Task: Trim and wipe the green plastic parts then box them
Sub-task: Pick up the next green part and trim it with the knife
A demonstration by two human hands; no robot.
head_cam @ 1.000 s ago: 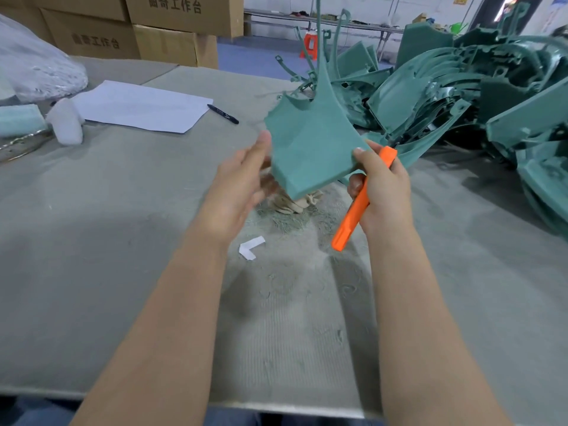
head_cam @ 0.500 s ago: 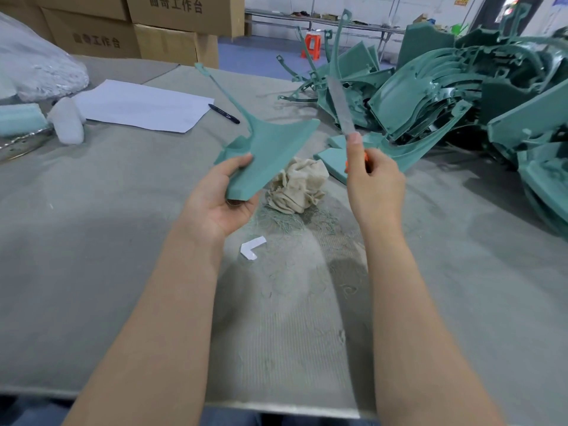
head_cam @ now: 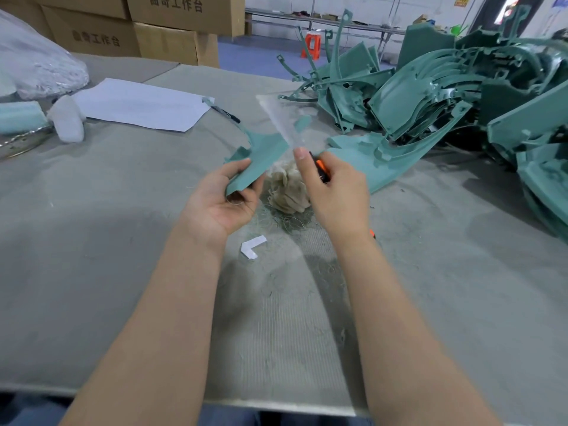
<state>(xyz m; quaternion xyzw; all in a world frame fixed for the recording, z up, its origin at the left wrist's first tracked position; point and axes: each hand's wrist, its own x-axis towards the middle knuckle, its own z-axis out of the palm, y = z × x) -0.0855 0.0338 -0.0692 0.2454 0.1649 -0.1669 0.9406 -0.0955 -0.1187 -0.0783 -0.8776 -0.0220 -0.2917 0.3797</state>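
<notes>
Since the moment before, the green part [head_cam: 261, 161] has come down lower and flatter in front of the person, and the knife [head_cam: 321, 169], which stood upright and apart from it, now sweeps against it, so its blade is only a pale blur. Nearest on the table [head_cam: 92, 272] there is a small white scrap [head_cam: 252, 242], and just behind it thin shavings [head_cam: 289, 224] lie around the rag [head_cam: 287, 192]. Above these, the left hand [head_cam: 224, 204] pinches the broad end of the green part, thumb on top and fingers curled under it. The right hand [head_cam: 335, 195] is closed around the orange handle of the knife, with the forefinger stretched along the back of the blade. The coming cut depends on this relation: the part lies to the left of the right hand, and its long axis goes from the left palm away and to the left, where it becomes narrow. Its right edge is therefore turned to the blade, which crosses it slantwise, and the right hand is the nearer one to this edge. It seems the trimming of this edge is in progress, and wiping and boxing are not yet done. Farther right, the pile of green parts [head_cam: 445, 96] waits. On the far left lie a sheet of paper [head_cam: 138, 104] and a pen [head_cam: 227, 113], and behind them stand cardboard boxes [head_cam: 172, 32].
</notes>
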